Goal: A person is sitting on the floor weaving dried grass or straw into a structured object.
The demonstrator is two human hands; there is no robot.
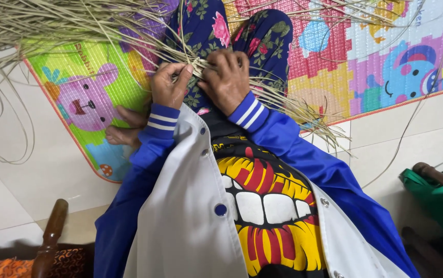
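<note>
Left hand (169, 85) and right hand (227, 80), fingers closed around a bundle of straw strands (199, 64); strand ends run past the frame, fingertips partly hidden.

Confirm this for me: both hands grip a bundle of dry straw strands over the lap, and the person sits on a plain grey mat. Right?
Not quite. In the head view, the play mat is brightly coloured with cartoon animals, not plain grey. Left hand and right hand do grip the straw strands over the lap.

Left hand (169, 85) and right hand (227, 80) pinching a bundle of dry grass stalks (201, 64) over floral-trousered knees, stalks fanning across colourful play mat (376, 56), pale tiled floor (36, 170) alongside.
</note>
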